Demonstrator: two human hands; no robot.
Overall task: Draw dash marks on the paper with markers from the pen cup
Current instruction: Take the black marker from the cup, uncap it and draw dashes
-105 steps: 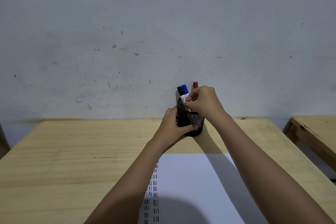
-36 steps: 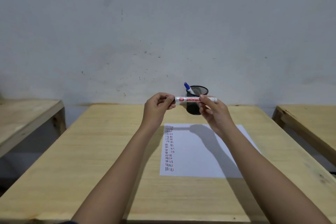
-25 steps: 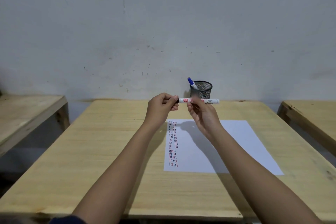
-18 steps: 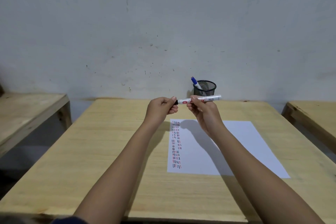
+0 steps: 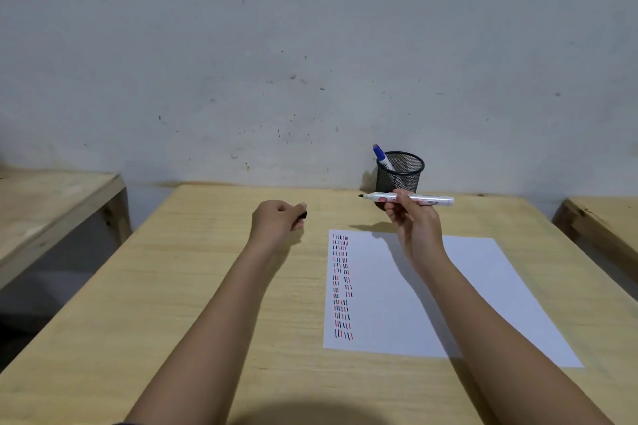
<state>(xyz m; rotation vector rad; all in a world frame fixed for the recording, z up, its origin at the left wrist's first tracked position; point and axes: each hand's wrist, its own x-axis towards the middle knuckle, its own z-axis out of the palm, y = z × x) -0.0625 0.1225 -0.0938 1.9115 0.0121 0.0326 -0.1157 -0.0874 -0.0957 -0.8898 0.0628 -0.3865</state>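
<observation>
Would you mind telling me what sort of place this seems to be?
Probably a plain classroom or workroom: bare light wooden tables in a row against a scuffed grey wall, with a black mesh pen cup and white paper sheet.

- Right hand (image 5: 416, 228) holds an uncapped marker (image 5: 407, 198) level above the paper (image 5: 431, 297).
- Left hand (image 5: 278, 222) closes on its black cap (image 5: 303, 216).
- Pen cup (image 5: 400, 172) stands on the desk (image 5: 193, 286).

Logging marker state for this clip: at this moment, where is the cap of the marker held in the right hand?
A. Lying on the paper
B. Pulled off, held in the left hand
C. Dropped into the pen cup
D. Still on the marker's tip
B: the marker in the right hand shows a bare black tip, and a small black cap pokes out of the closed left hand, well apart from it.
</observation>
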